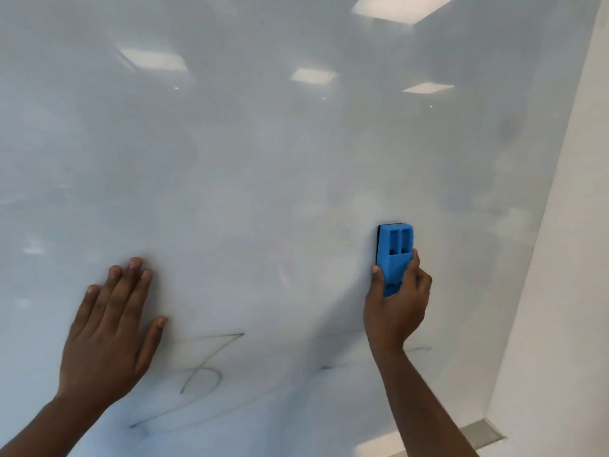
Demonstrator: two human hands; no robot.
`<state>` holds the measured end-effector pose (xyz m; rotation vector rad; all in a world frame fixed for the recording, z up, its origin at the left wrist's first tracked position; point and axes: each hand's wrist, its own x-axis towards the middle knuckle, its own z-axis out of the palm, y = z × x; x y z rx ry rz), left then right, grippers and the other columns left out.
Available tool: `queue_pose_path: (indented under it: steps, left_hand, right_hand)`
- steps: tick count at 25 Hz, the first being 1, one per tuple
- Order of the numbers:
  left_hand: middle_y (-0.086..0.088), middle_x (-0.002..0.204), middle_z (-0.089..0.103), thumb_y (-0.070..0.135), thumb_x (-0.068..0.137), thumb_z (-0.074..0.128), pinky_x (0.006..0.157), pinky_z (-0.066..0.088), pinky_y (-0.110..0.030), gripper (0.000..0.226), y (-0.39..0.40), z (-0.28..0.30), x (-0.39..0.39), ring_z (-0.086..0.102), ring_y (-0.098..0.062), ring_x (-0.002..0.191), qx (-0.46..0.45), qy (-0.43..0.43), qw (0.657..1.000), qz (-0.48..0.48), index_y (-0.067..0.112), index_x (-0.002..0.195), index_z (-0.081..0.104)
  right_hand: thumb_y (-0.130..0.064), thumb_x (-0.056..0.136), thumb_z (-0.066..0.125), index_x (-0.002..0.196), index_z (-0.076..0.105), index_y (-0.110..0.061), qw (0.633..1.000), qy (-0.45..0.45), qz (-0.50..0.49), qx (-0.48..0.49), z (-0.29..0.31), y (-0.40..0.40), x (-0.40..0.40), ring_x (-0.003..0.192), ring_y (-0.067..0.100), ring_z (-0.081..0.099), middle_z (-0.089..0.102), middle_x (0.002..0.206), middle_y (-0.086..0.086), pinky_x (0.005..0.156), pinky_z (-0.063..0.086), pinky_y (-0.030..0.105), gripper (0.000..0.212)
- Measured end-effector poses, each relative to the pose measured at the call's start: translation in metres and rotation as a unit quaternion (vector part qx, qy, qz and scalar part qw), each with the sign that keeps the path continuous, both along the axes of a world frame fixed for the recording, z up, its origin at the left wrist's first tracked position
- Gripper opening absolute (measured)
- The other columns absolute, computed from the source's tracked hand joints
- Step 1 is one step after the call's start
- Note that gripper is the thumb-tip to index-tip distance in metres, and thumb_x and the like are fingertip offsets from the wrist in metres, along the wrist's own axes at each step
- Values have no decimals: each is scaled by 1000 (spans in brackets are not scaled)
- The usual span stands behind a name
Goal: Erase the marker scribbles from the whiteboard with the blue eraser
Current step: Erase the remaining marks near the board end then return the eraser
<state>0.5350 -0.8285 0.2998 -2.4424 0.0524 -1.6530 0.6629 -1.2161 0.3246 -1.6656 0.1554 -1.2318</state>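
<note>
A glossy whiteboard (263, 159) fills most of the view. My right hand (397, 308) grips the blue eraser (394, 250) by its lower half and presses its felt side flat on the board at centre right. My left hand (108, 331) lies flat on the board at lower left, fingers spread, holding nothing. Dark marker scribbles (204, 371) run between the two hands, low on the board, and a fainter stroke (418, 349) shows just right of my right wrist. The board around and above the eraser looks smeared grey.
The whiteboard's right edge (560, 192) slants down to the lower right, with a plain white wall (580, 291) beyond it. Ceiling lights (402, 6) reflect in the board. A metal strip (484, 435) lies at the foot of the wall.
</note>
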Motion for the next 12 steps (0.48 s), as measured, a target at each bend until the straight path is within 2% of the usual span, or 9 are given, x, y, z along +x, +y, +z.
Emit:
queue_pose_path:
  steps: [3,5,7,8,10,12]
  left_hand:
    - [-11,179,21,48,110,34,136,10,-43,74,35,5,-14,17,-28,167,32,18,999,-11,7,170,22]
    - [-11,179,21,47,110,35,136,11,-43,73,41,3,-16,17,-27,167,49,25,998,-23,7,170,22]
    - [-11,178,22,44,108,39,136,12,-43,74,41,2,-16,18,-27,167,51,14,998,-31,7,170,22]
    - [-10,178,22,43,108,40,136,13,-43,74,40,1,-16,18,-27,167,48,7,998,-34,6,169,23]
    - [-10,178,22,42,107,41,136,13,-43,73,42,2,-16,18,-26,167,48,6,997,-52,6,169,24]
    - [-9,179,22,42,107,41,136,12,-43,73,41,1,-17,18,-26,167,51,16,996,-74,7,169,24]
  right_hand:
    - [-36,96,71,153,48,-17,995,-65,28,-67,-20,91,-35,115,25,56,55,132,3,88,51,32,64]
    - [-36,95,69,154,47,-19,981,-93,71,-157,-39,135,-60,116,23,56,54,135,0,91,51,30,65]
    - [-35,94,71,154,47,-20,951,-126,100,-264,-46,135,-64,114,23,56,55,134,-1,91,52,30,66]
    - [-36,95,71,153,49,-19,943,-136,103,-286,-41,122,-59,113,23,57,56,133,0,91,52,31,65]
    - [-36,95,73,152,50,-18,970,-95,54,-218,-23,90,-45,114,23,58,58,130,4,89,53,33,64]
    - [-38,94,75,155,45,-21,998,-17,21,-63,8,54,-27,118,25,58,56,130,6,92,52,35,71]
